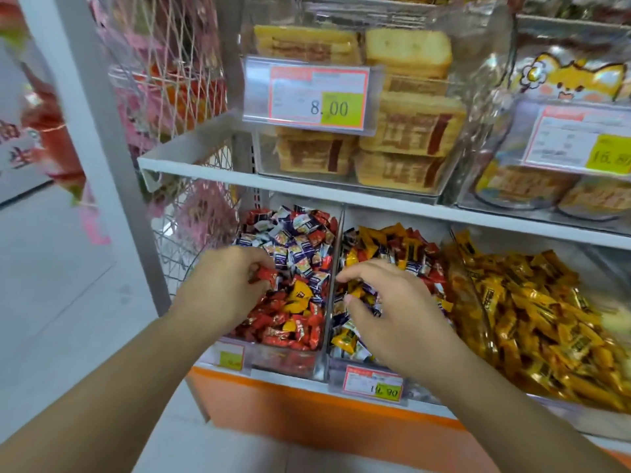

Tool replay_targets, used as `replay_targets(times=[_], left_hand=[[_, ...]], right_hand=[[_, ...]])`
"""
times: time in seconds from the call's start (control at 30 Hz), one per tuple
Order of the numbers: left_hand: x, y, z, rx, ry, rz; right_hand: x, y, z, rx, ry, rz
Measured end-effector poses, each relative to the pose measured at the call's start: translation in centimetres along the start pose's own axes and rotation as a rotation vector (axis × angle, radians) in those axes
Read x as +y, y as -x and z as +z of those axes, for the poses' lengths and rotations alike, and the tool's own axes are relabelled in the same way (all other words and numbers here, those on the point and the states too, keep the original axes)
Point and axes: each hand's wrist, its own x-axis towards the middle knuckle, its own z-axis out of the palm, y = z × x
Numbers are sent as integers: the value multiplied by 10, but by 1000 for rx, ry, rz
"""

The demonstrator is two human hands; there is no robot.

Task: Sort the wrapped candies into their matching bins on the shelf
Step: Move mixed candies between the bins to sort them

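Three clear bins stand side by side on the lower shelf. The left bin [317, 361] holds mixed red, blue-and-white and a few yellow candies. My left hand [222, 285] is over it, fingers pinched on a red candy [268, 275]. A yellow candy [300, 294] lies just right of that hand. The middle bin [336, 370] holds mixed yellow, red and blue-white candies; my right hand [386, 305] rests in it, fingers curled among the wrappers, and what it grips is hidden. The right bin [459, 278] is full of yellow candies.
The upper shelf [211, 167] carries clear boxes of packaged cakes [406, 131] with price tags. A wire net rack [170, 80] with pink goods stands at the left. Price tags hang on the bins' fronts above an orange base [273, 411].
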Motion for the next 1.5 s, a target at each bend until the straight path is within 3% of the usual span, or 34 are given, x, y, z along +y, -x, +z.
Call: replay_targets(times=[0.1,0.2,0.43,0.87,1.07,1.2,1.33,1.5], left_hand=[[-4,1,3,43,-59,18],[4,0,14,28,-35,157],[15,-9,33,-273,9,183],[15,-8,38,-37,26,233],[18,-6,14,83,256,23],[25,2,1,162,615,-132],[49,19,-13,200,861,-144],[89,44,-19,96,1026,-85]], right_hand=[[4,2,-2,22,-15,39],[5,6,-3,35,-30,46],[11,12,-8,42,-11,52],[17,18,-16,38,-12,93],[16,18,-16,36,-19,105],[10,17,-16,62,-50,99],[1,19,-18,69,-77,69],[-11,21,-25,-25,-205,57]])
